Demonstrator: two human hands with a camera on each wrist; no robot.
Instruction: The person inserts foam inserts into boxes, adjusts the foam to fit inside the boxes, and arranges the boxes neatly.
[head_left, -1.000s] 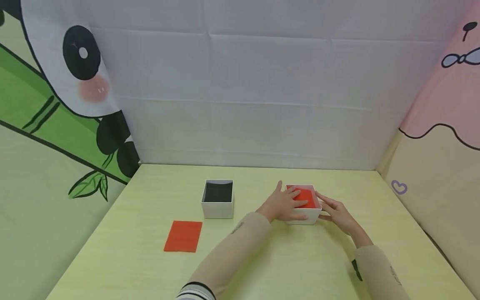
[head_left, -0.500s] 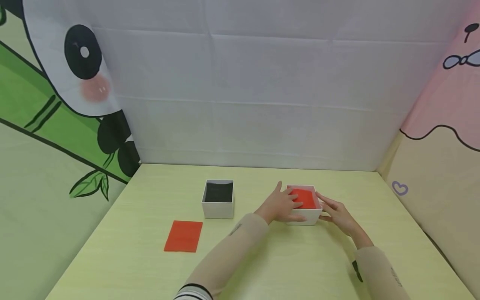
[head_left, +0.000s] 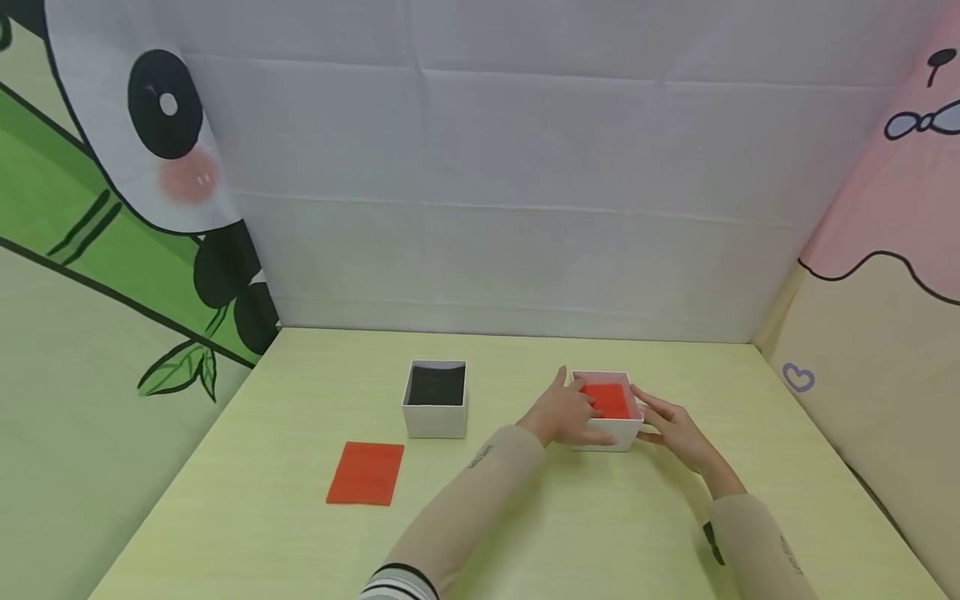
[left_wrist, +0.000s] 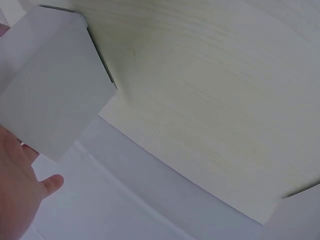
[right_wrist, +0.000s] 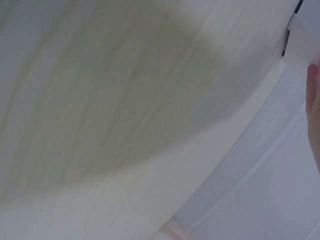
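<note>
A white box (head_left: 609,435) with a red sheet (head_left: 609,399) inside it stands on the yellow-green table (head_left: 525,517), right of centre. My left hand (head_left: 564,412) lies against the box's left wall, its fingers reaching over the rim onto the red sheet. My right hand (head_left: 672,427) rests with straight fingers against the box's right wall. In the left wrist view the white box (left_wrist: 47,82) fills the upper left and part of my left hand (left_wrist: 20,185) shows below it. The right wrist view shows only a sliver of my right hand (right_wrist: 314,107) at the right edge.
A second white box (head_left: 437,411) with a black inside stands left of centre. A loose red sheet (head_left: 366,473) lies flat on the table nearer the front left. Printed cloth walls close the table on three sides.
My left hand's fingers have drawn back slightly over the red sheet, leaving more of it showing. The box and my right hand have barely moved.
</note>
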